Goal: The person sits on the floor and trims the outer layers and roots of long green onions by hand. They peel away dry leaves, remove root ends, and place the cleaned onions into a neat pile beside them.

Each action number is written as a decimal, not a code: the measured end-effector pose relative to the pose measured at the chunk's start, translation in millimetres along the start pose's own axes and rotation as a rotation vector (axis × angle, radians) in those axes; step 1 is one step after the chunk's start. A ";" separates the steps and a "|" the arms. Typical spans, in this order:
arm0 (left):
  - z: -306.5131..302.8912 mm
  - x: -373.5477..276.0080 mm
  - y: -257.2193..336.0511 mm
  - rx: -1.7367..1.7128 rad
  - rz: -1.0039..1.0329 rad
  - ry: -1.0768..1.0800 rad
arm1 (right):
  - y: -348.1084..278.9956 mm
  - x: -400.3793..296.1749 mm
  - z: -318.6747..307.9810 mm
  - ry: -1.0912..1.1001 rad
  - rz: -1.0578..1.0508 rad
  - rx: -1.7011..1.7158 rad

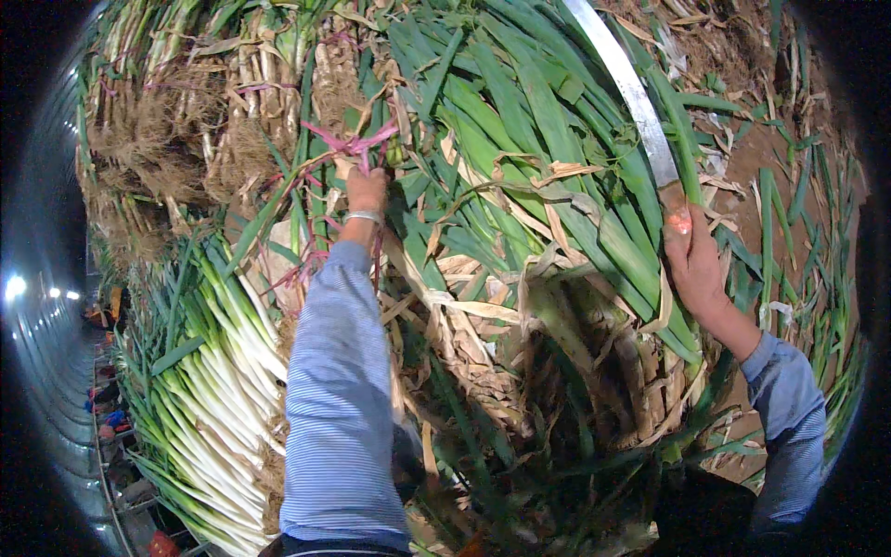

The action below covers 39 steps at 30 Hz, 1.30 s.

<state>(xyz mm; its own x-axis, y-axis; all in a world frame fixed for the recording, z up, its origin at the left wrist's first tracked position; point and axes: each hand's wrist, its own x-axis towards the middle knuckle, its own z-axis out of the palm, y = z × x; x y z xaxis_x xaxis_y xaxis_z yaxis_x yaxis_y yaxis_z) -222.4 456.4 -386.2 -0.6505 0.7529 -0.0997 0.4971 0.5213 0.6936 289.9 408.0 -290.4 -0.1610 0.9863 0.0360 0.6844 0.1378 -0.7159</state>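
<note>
My left hand (365, 188) is closed around pink plastic ties (358, 143) near the upper middle, at the edge of a heap of green onion leaves. A bracelet circles that wrist. My right hand (696, 268) grips the handle of a long-bladed knife (637, 104), whose bright, slightly curved-looking blade points up and rests over or just above the leaves. Long green leaves (550, 160) spread between my hands, mixed with dry tan husks. The ends of my left fingers are partly hidden by the ties.
Tied bundles of unpeeled green onions (257, 90) with earthy roots lie at upper left. Cleaned white-stemmed green onions (223, 411) are piled at lower left. Dry husks (480, 376) lie in front of me, and loose leaves (766, 230) lie on brown ground at right.
</note>
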 end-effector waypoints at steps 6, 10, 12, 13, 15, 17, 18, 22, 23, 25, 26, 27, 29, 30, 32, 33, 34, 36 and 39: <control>-183.5 -57.0 88.5 -0.516 -0.202 -0.174 | -0.6 0.2 -1.1 0.013 -0.005 -0.015; -409.4 -77.9 27.8 0.846 0.250 0.140 | -7.1 -0.3 -2.1 0.023 0.007 -0.039; -529.8 -105.3 -36.5 1.351 0.206 0.485 | -3.9 3.5 5.3 0.066 -0.054 -0.024; -592.1 -133.6 -73.9 1.138 0.050 0.539 | -2.2 4.3 9.5 0.081 -0.083 -0.013; -705.8 -197.1 -115.5 0.306 -0.168 0.755 | 8.9 6.6 11.8 0.090 -0.076 0.004; -784.2 -256.1 -101.0 0.028 -0.193 0.903 | 37.0 5.8 6.1 0.095 -0.063 0.057; -736.2 -236.6 -124.0 -0.064 -0.254 0.917 | 20.3 4.4 8.3 0.108 -0.043 -0.027; -666.3 -254.0 -111.0 0.198 0.011 0.748 | 5.9 1.6 9.4 0.077 -0.041 -0.049; -656.8 -246.6 -113.5 0.302 0.115 0.660 | 12.9 2.2 10.2 0.093 -0.072 -0.022; -599.9 -213.6 -111.5 0.689 0.190 0.708 | 24.5 5.6 16.4 0.124 -0.132 0.023; -590.4 -199.4 -131.9 0.722 0.283 0.660 | 26.5 7.4 18.6 0.096 -0.073 -0.029; -536.2 -175.7 -117.4 0.632 0.145 0.565 | 27.2 7.2 17.3 0.079 0.048 -0.064; -484.2 -143.0 -158.1 0.261 -0.074 0.470 | 31.1 8.5 17.3 0.059 0.012 -0.012; -450.8 -131.1 -171.0 0.124 -0.224 0.470 | 35.6 8.3 20.5 0.094 -0.043 -0.055; -352.1 -106.8 -155.1 0.232 -0.364 0.447 | 65.3 3.6 14.3 0.141 -0.074 -0.164; -319.6 -94.7 -152.1 0.284 -0.413 0.443 | 59.6 0.8 8.6 0.102 0.052 -0.239; -299.0 -85.3 -170.1 0.295 -0.458 0.440 | 61.6 1.0 5.7 0.083 0.100 -0.249; -297.2 -60.6 -281.9 0.170 -0.455 0.541 | 65.0 9.1 8.9 0.043 0.094 -0.169; -280.9 -45.6 -367.7 0.360 -0.374 0.426 | 73.5 16.1 3.7 0.016 0.044 -0.242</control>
<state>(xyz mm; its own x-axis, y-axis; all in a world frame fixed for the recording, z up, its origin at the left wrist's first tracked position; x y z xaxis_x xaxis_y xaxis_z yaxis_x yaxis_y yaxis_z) -536.8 117.5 -436.3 -0.9492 0.3098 0.0547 0.3068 0.8732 0.3787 335.0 433.7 -345.0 -0.1174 0.9929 0.0212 0.8412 0.1108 -0.5292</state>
